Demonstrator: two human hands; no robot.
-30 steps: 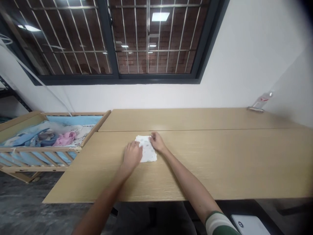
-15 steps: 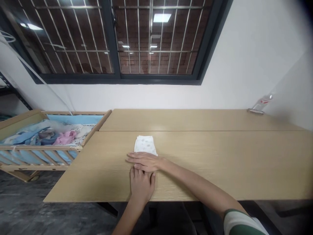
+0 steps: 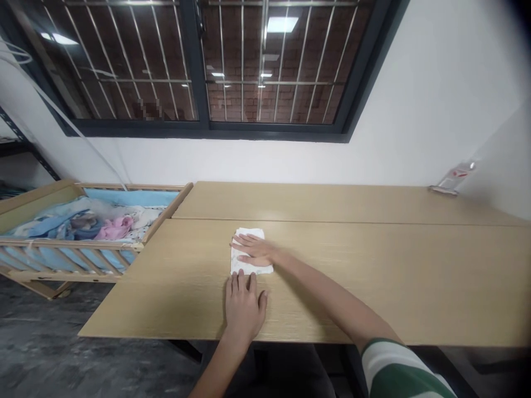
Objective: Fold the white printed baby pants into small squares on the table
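Note:
A small white folded cloth (image 3: 254, 269) with a faint pattern lies flat on the wooden table (image 3: 365, 276). My right hand (image 3: 255, 250) rests across it, palm down with the fingers spread, covering its middle. Just below, my left hand (image 3: 244, 307) lies flat on the table, its fingertips at the cloth's near edge. Both hands are open, and neither grips the cloth.
A wooden crib (image 3: 141, 249) with blue lining stands at the table's left, holding rumpled blue clothes and a pink cloth (image 3: 115, 228). At the table's back right corner sits a clear plastic packet (image 3: 454, 178). A barred window is set in the wall ahead.
My right hand has moved away from me, from the cloth's near edge onto its middle, uncovering my left fingertips. The camera view has shifted slightly.

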